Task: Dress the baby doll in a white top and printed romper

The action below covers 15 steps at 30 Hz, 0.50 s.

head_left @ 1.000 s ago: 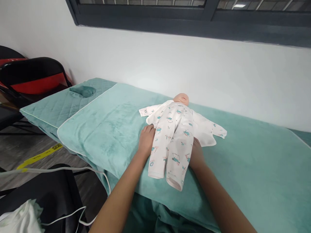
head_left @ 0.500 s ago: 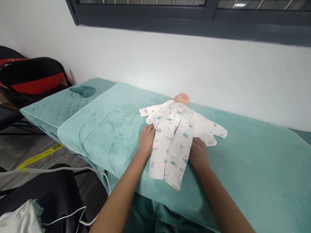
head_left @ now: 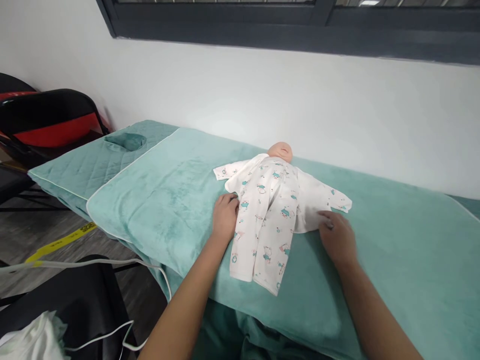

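Observation:
A doll [head_left: 280,150] lies on its back across the bed, only its head showing above white baby clothes [head_left: 262,215] printed with small teal and pink figures. Two long legs of cloth point towards me, and the sleeves spread to both sides. My left hand [head_left: 225,216] rests at the left edge of the clothes, fingers curled in against the cloth; its fingertips are partly hidden. My right hand [head_left: 338,237] pinches the lower edge of the plain white flap [head_left: 313,202] on the right, below the right sleeve.
A teal plush cover [head_left: 157,185] lies over the bed, with a quilted end section [head_left: 93,165] that has a face hole. Behind are a white wall [head_left: 225,90] and a dark window frame [head_left: 217,25]. Black chairs [head_left: 48,117] stand left; a white cable [head_left: 97,261] crosses there.
My right hand has moved right, from beside the right leg of the clothes to the flap's lower edge. The flap now reaches lower. My left hand has stayed nearly in place.

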### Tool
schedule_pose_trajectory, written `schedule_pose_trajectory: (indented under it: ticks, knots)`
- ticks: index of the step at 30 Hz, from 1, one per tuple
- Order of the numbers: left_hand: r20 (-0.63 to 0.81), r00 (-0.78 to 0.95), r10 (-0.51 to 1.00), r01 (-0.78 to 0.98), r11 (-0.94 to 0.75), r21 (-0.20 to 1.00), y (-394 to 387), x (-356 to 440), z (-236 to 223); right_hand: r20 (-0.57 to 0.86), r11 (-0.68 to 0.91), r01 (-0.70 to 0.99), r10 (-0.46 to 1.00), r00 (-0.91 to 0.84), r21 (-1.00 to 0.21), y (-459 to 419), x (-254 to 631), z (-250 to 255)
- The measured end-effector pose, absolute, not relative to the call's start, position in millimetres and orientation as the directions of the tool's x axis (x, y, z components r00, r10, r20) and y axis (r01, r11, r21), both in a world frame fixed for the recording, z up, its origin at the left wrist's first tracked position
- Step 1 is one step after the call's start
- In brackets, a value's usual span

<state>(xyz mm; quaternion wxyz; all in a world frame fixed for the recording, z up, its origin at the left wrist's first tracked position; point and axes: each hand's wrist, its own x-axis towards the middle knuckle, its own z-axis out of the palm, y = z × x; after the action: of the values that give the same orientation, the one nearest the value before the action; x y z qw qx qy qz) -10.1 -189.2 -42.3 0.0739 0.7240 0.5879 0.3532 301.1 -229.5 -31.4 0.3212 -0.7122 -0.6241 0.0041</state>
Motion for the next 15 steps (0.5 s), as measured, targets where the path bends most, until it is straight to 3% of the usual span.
schedule_pose_trajectory:
  ticks: [3,8,12,15]
  knots:
    - [0.438,0.039,0.898,0.781,-0.301,0.547,-188,-10,-44,0.378,-0.147,0.917,0.878,0.294,-0.372,-221,329,-34]
    - [0.436,0.011,0.900,0.742,-0.299,0.599,-186,-10,-45,0.215,-0.308,0.834,0.871,0.441,-0.458,-213,343,-34]
    - [0.465,-0.110,0.879,0.617,-0.306,0.725,-188,-12,-46,0.113,-0.227,0.709,0.910,0.399,-0.668,-202,335,-15]
    - [0.462,-0.183,0.868,0.539,-0.304,0.785,-189,-13,-47,0.066,-0.069,0.369,0.938,0.341,-0.927,-196,317,17]
